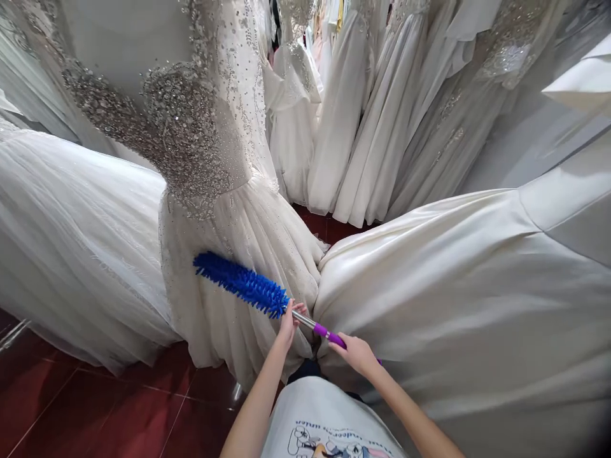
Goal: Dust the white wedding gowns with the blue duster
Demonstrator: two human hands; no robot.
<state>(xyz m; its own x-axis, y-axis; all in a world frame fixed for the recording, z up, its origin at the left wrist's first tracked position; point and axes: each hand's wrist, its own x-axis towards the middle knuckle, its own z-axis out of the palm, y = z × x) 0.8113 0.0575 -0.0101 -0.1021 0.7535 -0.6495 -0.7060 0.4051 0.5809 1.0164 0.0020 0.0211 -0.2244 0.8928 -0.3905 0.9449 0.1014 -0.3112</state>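
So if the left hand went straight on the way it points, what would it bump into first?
Probably the pale skirt of the beaded dress, seen just beyond the left hand. How close it is, this one picture can't really tell.

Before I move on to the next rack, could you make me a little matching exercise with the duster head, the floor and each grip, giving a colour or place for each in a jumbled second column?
Column one
1. Duster head
2. Floor
3. Left grip
4. Right grip

Column two
A. Dark red, tiled
B. At the purple handle
C. Bright blue, shaggy
D. At the silver pole, close to the shaggy part

Right pairs: 1-C, 2-A, 3-D, 4-B
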